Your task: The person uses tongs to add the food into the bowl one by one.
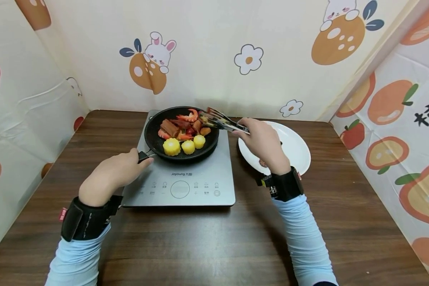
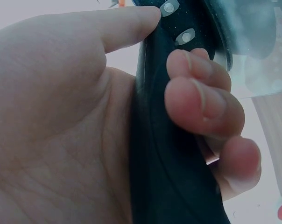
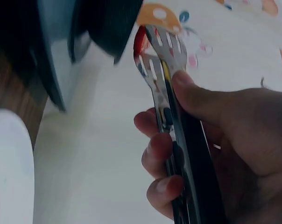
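On top of the induction cooker (image 1: 186,178) sits the frying pan (image 1: 181,133), loaded with shrimp, sausage pieces and corn chunks (image 1: 184,146). Left hand (image 1: 111,176) has its grip wrapped round the pan handle (image 2: 173,140); right hand (image 1: 262,143) has its grip squeezing the tongs (image 1: 223,121) nearly closed over the pan's right rim, maybe pinching a red bit, hard to tell. Risk looks like a slippery piece dropping between pan and the white plate (image 1: 293,147) right of the cooker, or the pan sliding if that handle hold loosens.
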Demonstrator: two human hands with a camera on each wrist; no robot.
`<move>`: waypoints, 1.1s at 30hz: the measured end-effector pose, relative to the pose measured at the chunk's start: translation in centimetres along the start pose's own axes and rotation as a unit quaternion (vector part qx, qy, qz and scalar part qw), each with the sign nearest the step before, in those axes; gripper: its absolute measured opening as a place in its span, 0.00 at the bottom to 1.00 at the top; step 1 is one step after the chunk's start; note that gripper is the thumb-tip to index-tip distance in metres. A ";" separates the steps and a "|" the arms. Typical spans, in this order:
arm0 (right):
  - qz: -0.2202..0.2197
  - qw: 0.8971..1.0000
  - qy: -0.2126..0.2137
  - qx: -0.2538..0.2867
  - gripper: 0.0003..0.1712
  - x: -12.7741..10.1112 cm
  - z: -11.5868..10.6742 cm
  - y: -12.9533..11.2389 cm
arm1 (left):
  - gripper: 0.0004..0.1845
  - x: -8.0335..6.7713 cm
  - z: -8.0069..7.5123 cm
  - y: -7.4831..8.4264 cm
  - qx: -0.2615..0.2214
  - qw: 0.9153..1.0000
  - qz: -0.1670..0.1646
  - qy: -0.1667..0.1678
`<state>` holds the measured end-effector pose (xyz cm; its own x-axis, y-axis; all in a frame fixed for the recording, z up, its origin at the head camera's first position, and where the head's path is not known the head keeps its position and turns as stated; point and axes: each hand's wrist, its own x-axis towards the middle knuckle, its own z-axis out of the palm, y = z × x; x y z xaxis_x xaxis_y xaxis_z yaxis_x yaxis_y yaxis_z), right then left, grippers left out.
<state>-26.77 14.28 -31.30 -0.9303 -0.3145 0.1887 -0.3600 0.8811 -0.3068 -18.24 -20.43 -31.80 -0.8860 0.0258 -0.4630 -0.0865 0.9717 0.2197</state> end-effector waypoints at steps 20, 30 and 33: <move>0.014 0.999 -0.032 -0.035 0.28 -0.1 2.2 -2.2 | 0.47 0.2 0.0 0.3 0.005 1.000 -0.004 -0.001; 0.017 0.998 -0.046 -0.029 0.31 -0.1 2.5 -2.4 | 0.47 0.1 0.1 0.2 0.004 1.000 -0.006 -0.002; 0.015 0.998 -0.047 -0.029 0.30 0.1 2.5 -2.5 | 0.46 0.1 0.1 0.2 0.003 1.000 -0.005 0.000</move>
<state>-26.15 11.22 -32.82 -0.9439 -0.3173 0.0915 -0.3302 0.9086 -0.2558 -18.34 -20.22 -31.87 -0.8854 0.0159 -0.4645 -0.0928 0.9732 0.2102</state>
